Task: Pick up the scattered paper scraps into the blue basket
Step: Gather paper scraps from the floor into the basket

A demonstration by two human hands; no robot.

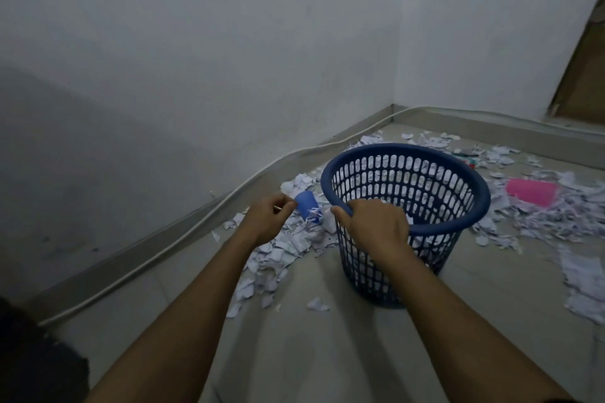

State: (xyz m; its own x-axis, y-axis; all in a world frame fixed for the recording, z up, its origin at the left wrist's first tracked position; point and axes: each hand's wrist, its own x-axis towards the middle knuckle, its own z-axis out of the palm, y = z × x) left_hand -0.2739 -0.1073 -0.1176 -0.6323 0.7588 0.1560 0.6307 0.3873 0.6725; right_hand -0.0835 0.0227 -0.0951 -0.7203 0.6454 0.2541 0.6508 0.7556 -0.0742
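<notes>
One blue basket point(406, 226) stands on the floor point(294, 353), its near rim gripped by the right hand point(376, 226) with the fingers curled over the edge. A small scrap is pinched by the left hand point(266, 217) – thumb against fingertips – just beside one blue cup point(307, 204) lying on its side. Paper scraps point(281, 252) are strewn in two broad patches, too many to be counted; some are seen inside the basket. One pink sheet point(530, 191) lies among the right-hand scraps.
</notes>
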